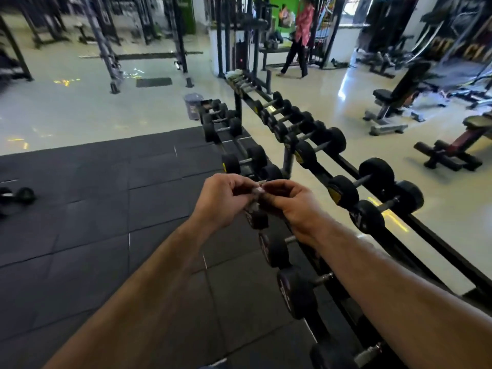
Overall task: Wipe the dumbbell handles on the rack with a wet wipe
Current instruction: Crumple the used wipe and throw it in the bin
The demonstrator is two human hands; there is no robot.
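We're in a gym: a long dumbbell rack loaded with black dumbbells, adjustable benches on the shiny floor, rubber mats, and what look like cable machines behind

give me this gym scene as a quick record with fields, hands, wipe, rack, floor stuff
left hand: left hand pinches a small pale item, likely the wet wipe
right hand: right hand pinches the same item from the other side
wiping: not yet begun, both hands held above the rack
rack: dumbbell rack runs ahead and to the right, two tiers of black dumbbells
nearest handle: dumbbell handle below the right forearm
floor: loose dumbbell on the black mat
background: bench, bin
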